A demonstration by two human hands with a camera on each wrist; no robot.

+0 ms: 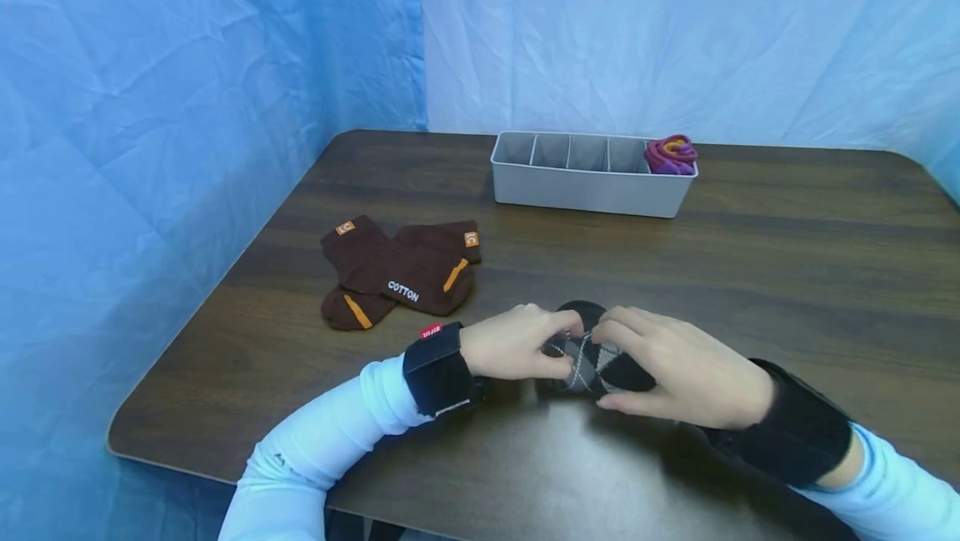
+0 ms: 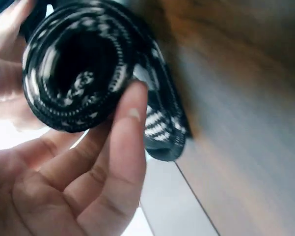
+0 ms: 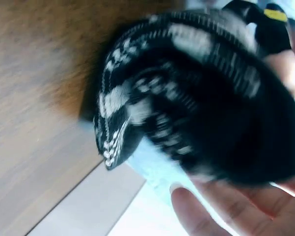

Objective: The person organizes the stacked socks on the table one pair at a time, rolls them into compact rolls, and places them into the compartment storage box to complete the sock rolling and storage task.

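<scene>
A black and grey argyle sock roll (image 1: 596, 353) sits near the front of the dark wooden table (image 1: 750, 274). My left hand (image 1: 517, 343) grips it from the left and my right hand (image 1: 678, 370) wraps it from the right. In the left wrist view the rolled sock (image 2: 83, 69) shows its spiral end, pinched between my fingers (image 2: 122, 147) and thumb. The right wrist view shows the same sock (image 3: 196, 108), blurred, cupped in my right palm, its cuff edge hanging loose.
A pair of brown socks (image 1: 397, 270) marked COTTON lies left of my hands. A grey divided organizer tray (image 1: 588, 187) stands at the back, with a pink and purple rolled sock (image 1: 671, 155) in its rightmost compartment. Blue fabric walls surround the table.
</scene>
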